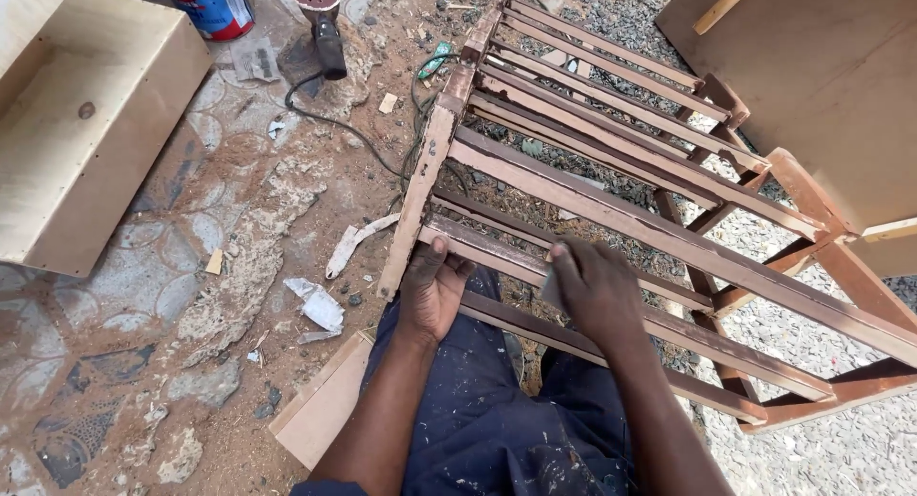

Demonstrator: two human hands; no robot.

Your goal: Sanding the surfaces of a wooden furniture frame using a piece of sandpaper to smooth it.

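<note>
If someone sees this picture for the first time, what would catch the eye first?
First, the brown slatted wooden frame lying tilted across the centre and right. The left hand grips a slat at its near end, while the right hand presses a small grey piece, perhaps sandpaper, on a slat. At top left lie a pale wooden box and a power sander on the dusty ground.

One brown slatted wooden frame, two bare hands, one corded orbital sander, one paint tin, one pale plywood box.
</note>
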